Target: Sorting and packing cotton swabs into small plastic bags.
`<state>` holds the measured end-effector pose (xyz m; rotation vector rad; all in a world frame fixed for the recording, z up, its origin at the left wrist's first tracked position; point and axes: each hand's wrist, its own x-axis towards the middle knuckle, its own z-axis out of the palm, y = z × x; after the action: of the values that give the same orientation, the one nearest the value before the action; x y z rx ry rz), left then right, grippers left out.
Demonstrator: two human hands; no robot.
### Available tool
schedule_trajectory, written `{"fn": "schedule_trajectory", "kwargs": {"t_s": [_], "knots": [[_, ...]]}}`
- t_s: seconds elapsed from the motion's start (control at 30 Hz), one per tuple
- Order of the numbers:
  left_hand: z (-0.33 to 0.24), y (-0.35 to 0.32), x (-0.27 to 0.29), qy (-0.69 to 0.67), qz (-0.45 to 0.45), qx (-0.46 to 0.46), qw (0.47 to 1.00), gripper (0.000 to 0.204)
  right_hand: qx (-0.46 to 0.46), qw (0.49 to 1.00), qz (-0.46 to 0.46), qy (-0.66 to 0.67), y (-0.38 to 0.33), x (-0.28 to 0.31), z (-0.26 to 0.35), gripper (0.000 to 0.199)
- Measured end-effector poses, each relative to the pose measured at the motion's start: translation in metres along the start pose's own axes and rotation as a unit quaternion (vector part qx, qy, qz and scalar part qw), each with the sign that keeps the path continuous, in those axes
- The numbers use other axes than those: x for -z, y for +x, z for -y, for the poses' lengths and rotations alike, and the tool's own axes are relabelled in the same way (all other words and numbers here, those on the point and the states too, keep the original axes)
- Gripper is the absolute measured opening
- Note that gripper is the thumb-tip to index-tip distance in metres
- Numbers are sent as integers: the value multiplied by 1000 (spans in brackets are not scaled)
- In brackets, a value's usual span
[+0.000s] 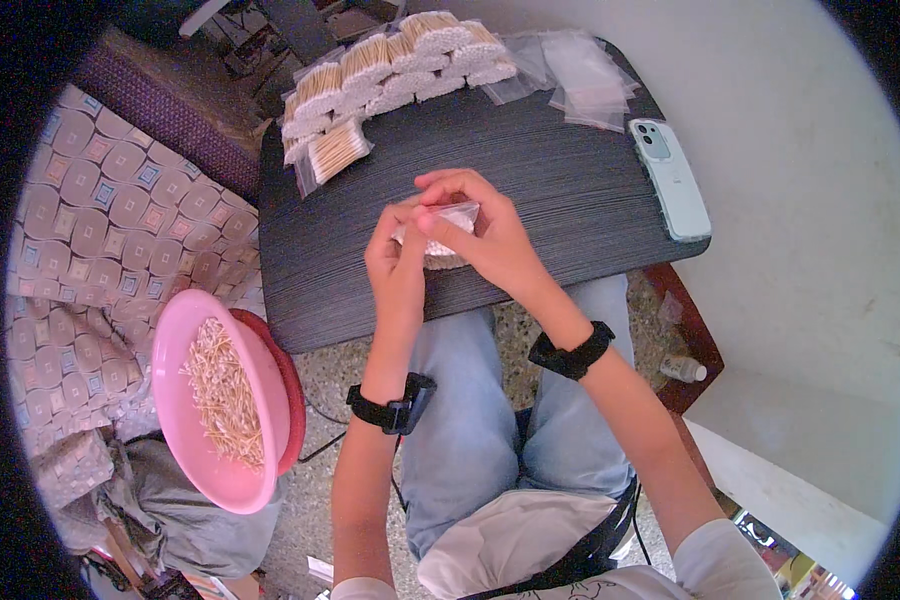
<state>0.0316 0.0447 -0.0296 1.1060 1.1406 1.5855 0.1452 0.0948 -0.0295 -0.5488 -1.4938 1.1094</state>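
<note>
A single head-worn fisheye looks steeply down, close over the dark table (530, 180).

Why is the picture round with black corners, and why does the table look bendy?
In the head view, a fisheye lens leaves a dark ring and bows the dark table's straight edges; daylight is soft and even, and both hands with the small clear bag stay sharp.

Dark grey finely striped wooden board (560, 190), frame centre. Round pink plastic bowl (185, 400), lower left, holding pale tan sticks (222, 390). Pale mint flat phone (670, 178), upper right. Beige cloth with brown-and-blue tile pattern (110, 230), left. Black wristbands (570, 355).
</note>
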Motion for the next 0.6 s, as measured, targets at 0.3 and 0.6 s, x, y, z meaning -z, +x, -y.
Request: {"fn": "schedule_trajectory", "kwargs": {"t_s": [0.3,0.6], "knots": [[-5,9,-7,-58,-16,14,998,26,-169,976,-14,139,2,4,9,25],[-21,-18,-17,321,71,-81,941,80,-231,936,-64,257,1,17,10,39]]}}
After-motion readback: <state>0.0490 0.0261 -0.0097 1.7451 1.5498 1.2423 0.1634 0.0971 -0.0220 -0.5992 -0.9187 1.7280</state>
